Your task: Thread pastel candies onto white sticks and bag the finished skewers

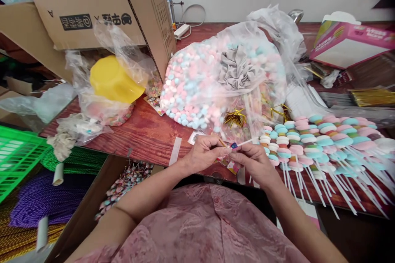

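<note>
My left hand (204, 153) and my right hand (251, 160) meet at the near edge of the red-brown table (154, 133). Both are closed in a pinch on a thin white stick (245, 142), which points right towards the candy rows. A small coloured piece sits at the fingertips between them. Directly behind stands a big clear bag of pink, blue and white candies (200, 86). To the right lie rows of finished candy sticks (321, 141), pastel discs stacked on white sticks.
A cardboard box (92, 12) and a yellow cup in a plastic bag (112, 80) are at the back left. Gold twist ties (235, 117) lie by the bag. A pink carton (348, 43) is far right. A green crate (15, 154) and cord spools (40, 201) sit low left.
</note>
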A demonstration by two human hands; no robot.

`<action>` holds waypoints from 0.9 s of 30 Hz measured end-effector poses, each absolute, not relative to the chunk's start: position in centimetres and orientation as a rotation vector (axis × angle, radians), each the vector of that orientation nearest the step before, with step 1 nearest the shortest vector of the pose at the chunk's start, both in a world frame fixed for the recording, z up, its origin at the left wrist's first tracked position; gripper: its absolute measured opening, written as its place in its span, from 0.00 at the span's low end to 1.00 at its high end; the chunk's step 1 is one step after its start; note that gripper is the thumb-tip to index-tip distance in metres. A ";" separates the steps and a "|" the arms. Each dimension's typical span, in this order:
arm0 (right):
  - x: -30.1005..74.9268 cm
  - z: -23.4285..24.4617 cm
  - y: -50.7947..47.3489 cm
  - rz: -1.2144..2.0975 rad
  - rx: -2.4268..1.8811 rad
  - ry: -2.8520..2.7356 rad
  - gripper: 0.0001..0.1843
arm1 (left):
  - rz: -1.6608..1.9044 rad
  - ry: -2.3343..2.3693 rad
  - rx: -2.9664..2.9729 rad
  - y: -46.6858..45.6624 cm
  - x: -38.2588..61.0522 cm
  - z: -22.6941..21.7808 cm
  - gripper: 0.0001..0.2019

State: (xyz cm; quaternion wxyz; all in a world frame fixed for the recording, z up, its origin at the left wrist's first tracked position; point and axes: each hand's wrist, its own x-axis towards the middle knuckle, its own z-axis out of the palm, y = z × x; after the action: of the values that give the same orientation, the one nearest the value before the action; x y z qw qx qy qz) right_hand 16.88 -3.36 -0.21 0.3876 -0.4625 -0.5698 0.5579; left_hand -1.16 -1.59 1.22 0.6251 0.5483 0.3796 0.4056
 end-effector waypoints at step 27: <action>16.3 5.9 -6.8 -0.176 -0.370 -2.725 0.20 | -0.205 0.396 0.996 -1.1 -1.8 3.2 0.19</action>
State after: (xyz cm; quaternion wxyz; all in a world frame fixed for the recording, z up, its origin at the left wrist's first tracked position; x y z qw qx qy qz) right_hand 16.28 -6.78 5.86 0.1919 -0.1318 -0.9705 -0.0628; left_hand -1.83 -1.09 3.16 0.8548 0.4736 0.1885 -0.0977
